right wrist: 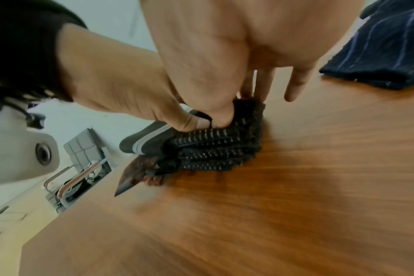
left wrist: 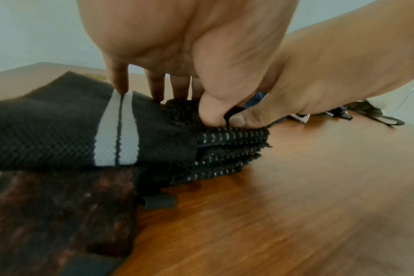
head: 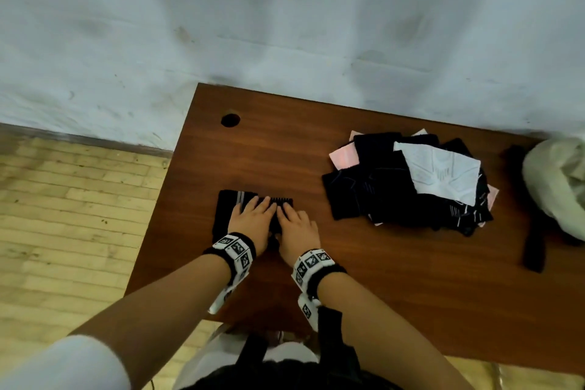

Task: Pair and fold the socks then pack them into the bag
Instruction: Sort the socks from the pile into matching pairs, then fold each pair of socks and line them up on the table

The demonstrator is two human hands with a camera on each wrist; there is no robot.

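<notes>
A black sock pair (head: 225, 209) with two grey stripes lies folded near the left end of the brown table (head: 395, 288). My left hand (head: 253, 218) and right hand (head: 294, 225) sit side by side on its ribbed cuff (left wrist: 232, 138). In the left wrist view my left hand (left wrist: 184, 108) has its thumb tucked into the cuff opening and its fingers on top of the sock. My right hand (right wrist: 241, 106) pinches the same cuff (right wrist: 213, 147) with thumb inside and fingers behind. A pale green bag (head: 557, 180) lies at the table's right edge.
A loose pile of black, white and pink socks (head: 405, 180) lies right of my hands. A black strap (head: 535, 241) runs beside the bag. A round cable hole (head: 230, 120) sits at the table's far left corner. The table's left edge is close to the folded pair.
</notes>
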